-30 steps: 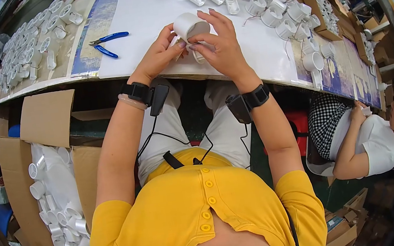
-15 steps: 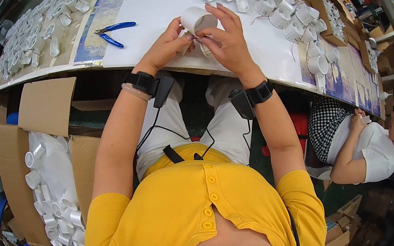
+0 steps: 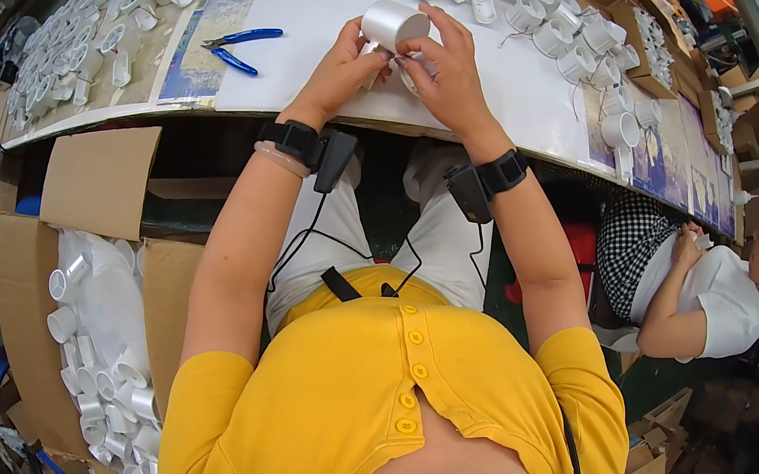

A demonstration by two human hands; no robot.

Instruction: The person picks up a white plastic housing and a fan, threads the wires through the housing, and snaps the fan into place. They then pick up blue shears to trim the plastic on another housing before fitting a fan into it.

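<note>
Over the near edge of the table, a white cylindrical housing [image 3: 393, 24] is held between my two hands. My left hand [image 3: 342, 72] grips it from the left side, thumb and fingers closed low by its smaller attached part. On the other side, my right hand [image 3: 448, 67] has its fingers round the cylinder, with thumb and fingertip pinching near its underside. My fingers hide most of the smaller part, so what exactly they pinch cannot be made out. Blue-handled nippers [image 3: 241, 48] lie with handles spread on a white sheet [image 3: 298, 1], left of my hands.
Similar white housings [image 3: 555, 38] stand in groups at right and behind, some with thin wires. Many more [image 3: 83, 60] cover the table's left end. An open cardboard box [image 3: 28, 325] of white parts sits at lower left. A co-worker [image 3: 707, 288] sits at right.
The housing has been turned in my hands: its open end faced right and now its closed, smooth side shows. The view has shifted slightly, moving the table things rightward.
</note>
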